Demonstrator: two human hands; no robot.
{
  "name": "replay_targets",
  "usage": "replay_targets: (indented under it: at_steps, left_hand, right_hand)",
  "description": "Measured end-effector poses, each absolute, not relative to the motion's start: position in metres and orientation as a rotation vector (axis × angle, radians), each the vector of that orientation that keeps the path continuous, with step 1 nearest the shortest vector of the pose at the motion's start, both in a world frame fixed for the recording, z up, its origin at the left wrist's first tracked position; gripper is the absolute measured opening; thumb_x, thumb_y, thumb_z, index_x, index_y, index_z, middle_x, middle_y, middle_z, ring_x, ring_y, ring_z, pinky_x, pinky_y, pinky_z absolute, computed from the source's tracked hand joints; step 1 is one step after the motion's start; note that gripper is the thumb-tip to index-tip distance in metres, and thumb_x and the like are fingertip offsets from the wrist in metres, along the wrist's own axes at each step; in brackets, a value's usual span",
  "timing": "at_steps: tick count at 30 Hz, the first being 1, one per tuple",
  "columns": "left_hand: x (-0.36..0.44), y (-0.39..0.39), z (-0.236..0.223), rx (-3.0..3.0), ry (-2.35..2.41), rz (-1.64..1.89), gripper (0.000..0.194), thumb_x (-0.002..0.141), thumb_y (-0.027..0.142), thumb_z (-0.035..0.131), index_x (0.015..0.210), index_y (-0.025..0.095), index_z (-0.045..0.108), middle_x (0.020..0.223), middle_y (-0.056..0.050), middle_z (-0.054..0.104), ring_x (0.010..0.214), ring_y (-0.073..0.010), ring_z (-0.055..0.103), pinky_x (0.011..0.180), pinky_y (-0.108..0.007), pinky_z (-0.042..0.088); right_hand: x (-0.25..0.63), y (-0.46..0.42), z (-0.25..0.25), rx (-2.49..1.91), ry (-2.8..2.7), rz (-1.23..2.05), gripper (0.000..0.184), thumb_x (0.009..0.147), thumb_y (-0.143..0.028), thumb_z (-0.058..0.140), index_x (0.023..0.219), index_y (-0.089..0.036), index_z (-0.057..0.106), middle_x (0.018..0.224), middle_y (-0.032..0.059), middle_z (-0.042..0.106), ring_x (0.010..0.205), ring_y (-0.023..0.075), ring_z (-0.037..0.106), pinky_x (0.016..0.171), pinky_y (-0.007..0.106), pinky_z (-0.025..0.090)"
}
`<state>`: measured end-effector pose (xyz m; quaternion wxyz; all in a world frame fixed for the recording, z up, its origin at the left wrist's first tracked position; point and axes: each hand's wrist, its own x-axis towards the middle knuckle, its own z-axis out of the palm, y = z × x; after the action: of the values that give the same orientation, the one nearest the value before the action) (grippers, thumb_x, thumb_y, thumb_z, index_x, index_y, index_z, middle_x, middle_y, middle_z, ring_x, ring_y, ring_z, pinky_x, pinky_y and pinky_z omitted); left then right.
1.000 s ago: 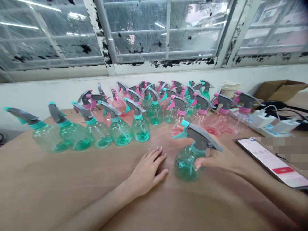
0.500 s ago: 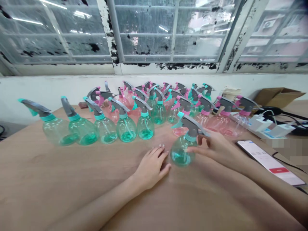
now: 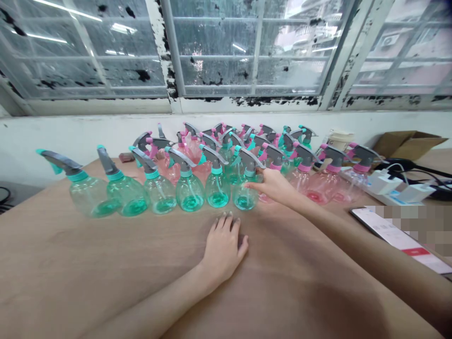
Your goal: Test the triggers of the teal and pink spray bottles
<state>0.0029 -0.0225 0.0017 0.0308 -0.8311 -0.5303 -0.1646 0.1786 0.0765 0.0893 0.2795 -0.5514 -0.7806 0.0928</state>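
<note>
My right hand (image 3: pixel 273 184) grips a green spray bottle (image 3: pixel 245 194) from its right side, thumb across the clear body. The bottle is upright at the right end of a front row of green spray bottles, with a little liquid inside. Just left of it is another green spray bottle (image 3: pixel 218 188) with a turquoise collar and grey trigger head. My left hand (image 3: pixel 225 242) lies flat on the table (image 3: pixel 141 268) in front of the row, fingers stretched out and holding nothing. Pink spray bottles (image 3: pixel 320 181) stand to the right, partly behind my right forearm.
More pink and green bottles crowd the back, near the wall below the windows. On the right are a phone (image 3: pixel 395 235), a power strip with white plugs (image 3: pixel 386 181), black cables, a cup (image 3: pixel 339 140) and an open cardboard box (image 3: pixel 409 146).
My right hand has carried the green spray bottle left and away from me, into line with the front row. My left hand has stayed on the table, nearly in place.
</note>
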Motion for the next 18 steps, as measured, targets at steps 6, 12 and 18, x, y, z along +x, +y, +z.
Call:
replay_targets:
  at_steps: [6,12,18]
  left_hand:
    - [0.003,-0.022,0.004,-2.551,-1.63,-0.451,0.038,0.091,0.03,0.049,0.121,0.01,0.059,0.132,-0.02,0.057,0.122,-0.0352,0.053,0.096,-0.05,0.047]
    - [0.004,-0.022,0.004,-2.55,-1.623,-0.438,0.038,0.091,0.03,0.049,0.121,0.009,0.059,0.134,-0.02,0.056,0.125,-0.0354,0.051,0.099,-0.051,0.045]
    - [0.004,-0.021,0.007,-2.548,-1.621,-0.395,0.038,0.091,0.03,0.049,0.122,0.009,0.06,0.134,-0.02,0.056,0.125,-0.035,0.051,0.099,-0.05,0.045]
  right_hand:
    - [0.173,0.088,0.083,-1.491,-2.023,0.248,0.042,0.081,-0.045,0.067,0.108,-0.013,0.065,0.09,0.0143,0.073,0.086,0.0303,0.07,0.07,0.034,0.05]
    - [0.166,0.087,0.077,-1.482,-1.946,0.262,0.064,0.084,-0.046,0.065,0.131,-0.005,0.053,0.103,0.02,0.072,0.101,0.0334,0.068,0.082,0.039,0.051]
    - [0.191,0.049,0.06,-1.38,-1.837,0.249,0.056,0.085,-0.039,0.064,0.132,-0.01,0.055,0.119,0.0175,0.068,0.084,0.0247,0.07,0.084,0.04,0.051]
